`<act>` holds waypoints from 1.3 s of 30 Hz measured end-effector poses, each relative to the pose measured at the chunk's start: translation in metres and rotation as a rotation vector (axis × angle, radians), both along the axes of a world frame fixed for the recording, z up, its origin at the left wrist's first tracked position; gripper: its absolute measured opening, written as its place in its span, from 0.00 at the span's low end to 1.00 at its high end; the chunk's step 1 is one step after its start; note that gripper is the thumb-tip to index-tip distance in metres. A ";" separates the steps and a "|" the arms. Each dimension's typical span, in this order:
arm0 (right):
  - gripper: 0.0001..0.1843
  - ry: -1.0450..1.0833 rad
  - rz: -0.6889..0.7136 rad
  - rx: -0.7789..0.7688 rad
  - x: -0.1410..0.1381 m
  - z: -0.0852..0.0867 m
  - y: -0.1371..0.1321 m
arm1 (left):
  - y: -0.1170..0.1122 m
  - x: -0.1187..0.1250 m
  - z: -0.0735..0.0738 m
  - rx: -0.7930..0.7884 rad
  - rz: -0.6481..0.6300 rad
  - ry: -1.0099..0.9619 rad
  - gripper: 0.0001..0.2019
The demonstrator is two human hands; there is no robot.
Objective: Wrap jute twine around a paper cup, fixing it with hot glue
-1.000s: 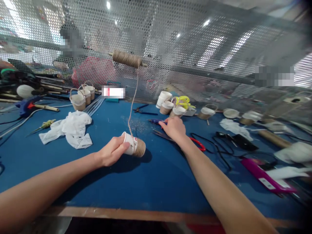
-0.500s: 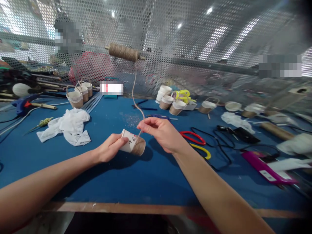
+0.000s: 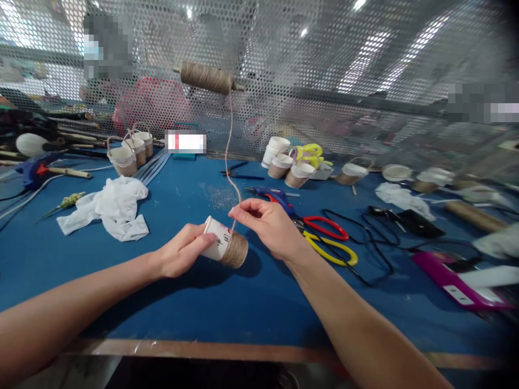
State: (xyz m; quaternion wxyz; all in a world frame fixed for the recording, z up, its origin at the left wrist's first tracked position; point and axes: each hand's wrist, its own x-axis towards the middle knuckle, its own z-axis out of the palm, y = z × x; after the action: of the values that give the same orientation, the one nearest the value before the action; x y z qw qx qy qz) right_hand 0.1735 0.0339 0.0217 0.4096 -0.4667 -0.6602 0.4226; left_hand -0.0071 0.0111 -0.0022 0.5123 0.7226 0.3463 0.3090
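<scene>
A white paper cup [image 3: 217, 244], its lower part wound with brown twine [image 3: 235, 250], lies tilted in my left hand [image 3: 185, 249]. The fingers are closed round its rim end. Just above it my right hand [image 3: 267, 224] pinches a strand of twine [image 3: 232, 178] between thumb and fingertips. From there the strand climbs to a twine spool [image 3: 206, 78] held on a stick against the perforated metal screen. Part of the cup's mouth is hidden by my left hand.
Scissors with red and yellow handles [image 3: 330, 248] and a blue glue gun [image 3: 271, 194] lie right of my right hand. Several twine-wrapped cups [image 3: 300, 174] stand along the back. White gloves [image 3: 121, 197] lie at left, a purple power strip [image 3: 444, 281] at right.
The wound band on the cup's lower part looks more fully in view as the cup has turned a little. The view has shifted slightly; both hands keep their hold.
</scene>
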 end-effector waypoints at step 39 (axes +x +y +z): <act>0.13 -0.025 0.022 -0.055 -0.007 -0.002 -0.010 | -0.007 -0.004 0.001 0.214 -0.011 -0.071 0.13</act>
State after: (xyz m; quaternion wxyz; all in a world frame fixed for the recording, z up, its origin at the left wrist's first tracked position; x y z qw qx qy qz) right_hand 0.1665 0.0238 0.0198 0.3837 -0.4757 -0.6585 0.4392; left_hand -0.0107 0.0043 -0.0008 0.4459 0.7636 0.2892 0.3667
